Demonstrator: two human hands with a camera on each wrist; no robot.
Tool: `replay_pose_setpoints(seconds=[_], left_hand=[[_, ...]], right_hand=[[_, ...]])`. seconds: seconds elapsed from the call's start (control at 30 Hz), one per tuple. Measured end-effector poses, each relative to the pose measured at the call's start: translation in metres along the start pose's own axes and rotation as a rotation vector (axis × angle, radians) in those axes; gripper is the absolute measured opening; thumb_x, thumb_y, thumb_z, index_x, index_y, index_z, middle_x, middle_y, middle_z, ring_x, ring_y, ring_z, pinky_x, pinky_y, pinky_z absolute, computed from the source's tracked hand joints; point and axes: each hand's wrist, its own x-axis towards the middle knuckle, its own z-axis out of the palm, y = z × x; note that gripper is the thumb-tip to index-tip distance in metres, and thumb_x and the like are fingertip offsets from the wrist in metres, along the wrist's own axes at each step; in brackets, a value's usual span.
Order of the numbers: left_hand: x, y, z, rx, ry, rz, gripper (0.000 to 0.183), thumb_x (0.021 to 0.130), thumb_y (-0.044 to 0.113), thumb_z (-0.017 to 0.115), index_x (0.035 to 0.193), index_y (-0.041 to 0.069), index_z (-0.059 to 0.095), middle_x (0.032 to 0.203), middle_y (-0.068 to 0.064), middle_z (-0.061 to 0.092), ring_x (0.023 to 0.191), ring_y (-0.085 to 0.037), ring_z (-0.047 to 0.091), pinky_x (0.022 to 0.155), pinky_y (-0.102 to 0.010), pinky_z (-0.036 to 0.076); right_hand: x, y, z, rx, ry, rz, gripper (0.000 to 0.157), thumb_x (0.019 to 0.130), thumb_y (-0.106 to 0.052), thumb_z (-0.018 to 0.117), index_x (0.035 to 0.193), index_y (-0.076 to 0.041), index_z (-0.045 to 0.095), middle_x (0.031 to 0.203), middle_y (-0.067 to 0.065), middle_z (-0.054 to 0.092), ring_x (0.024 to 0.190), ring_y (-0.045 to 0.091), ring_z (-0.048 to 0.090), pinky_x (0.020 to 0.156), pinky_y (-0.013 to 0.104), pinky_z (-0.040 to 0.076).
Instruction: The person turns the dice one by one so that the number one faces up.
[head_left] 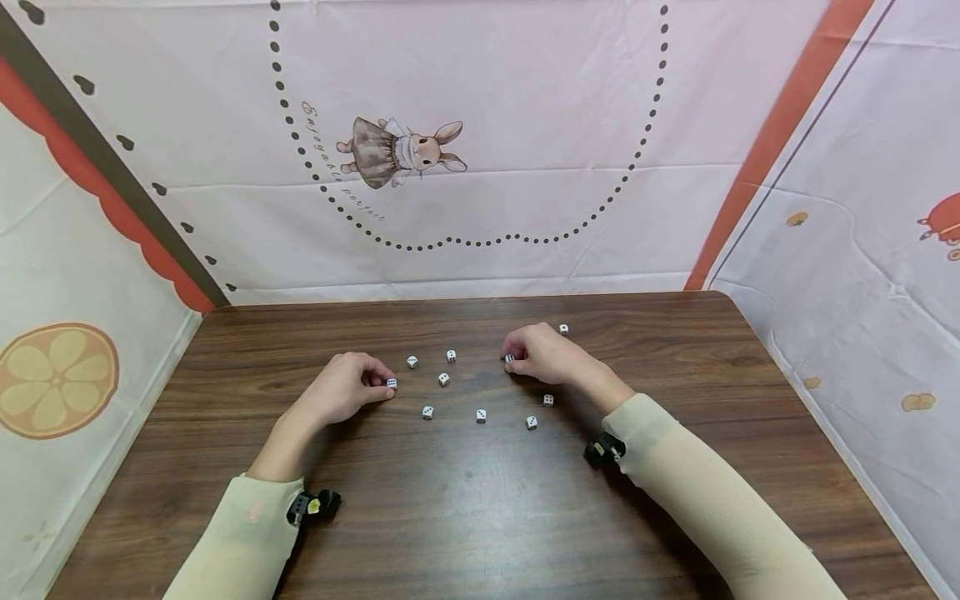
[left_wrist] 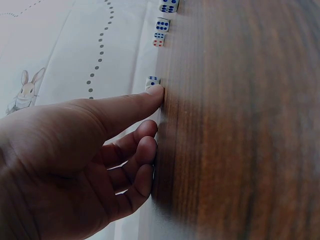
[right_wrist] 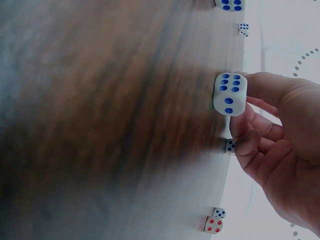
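Observation:
My left hand [head_left: 348,387] pinches a small white die [head_left: 392,383] with blue pips between thumb and fingers, low over the table. In the left wrist view that die [left_wrist: 153,80] shows at the thumb tip, partly covered by it. On the right, my right hand [head_left: 546,353] bends over another white die [head_left: 510,358] and grips it with thumb and fingertips. A large-looking die [right_wrist: 230,94] with blue pips overlaps the thumb in the right wrist view. Between the hands lie several loose dice, among them one at the middle [head_left: 444,379] and one nearer the front [head_left: 481,416].
More dice lie around the right forearm: one die [head_left: 548,401] beside the wrist, another die [head_left: 532,422] just in front, and a die [head_left: 564,329] behind the hand. The brown wooden table [head_left: 465,517] meets a printed cloth wall [head_left: 525,150] at the back and both sides.

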Motion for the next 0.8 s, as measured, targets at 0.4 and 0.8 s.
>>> replay_pose_setpoints(seconds=[0.4,0.8], left_hand=[[0.0017,0.0001,-0.0002,-0.011,-0.004,0.002,0.008,0.093,0.015,0.083,0.100,0.012,0.081,0.081,0.004,0.064,0.076,-0.014,0.056,0.068,-0.031,0.046],[0.0017,-0.0005,0.0004,-0.013,-0.001,-0.002,0.008,0.093,0.016,0.083,0.100,0.012,0.081,0.082,0.004,0.064,0.076,-0.014,0.056,0.069,-0.031,0.046]], right_hand=[[-0.0014,0.0002,-0.0008,0.081,0.007,0.021,0.004,0.096,-0.009,0.076,0.100,-0.008,0.075,0.082,-0.008,0.072,0.079,0.008,0.066,0.079,0.032,0.055],[-0.0053,0.0018,-0.0038,0.171,0.008,0.039,0.005,0.096,-0.010,0.078,0.101,-0.009,0.077,0.083,-0.006,0.073,0.081,0.011,0.067,0.079,0.033,0.054]])
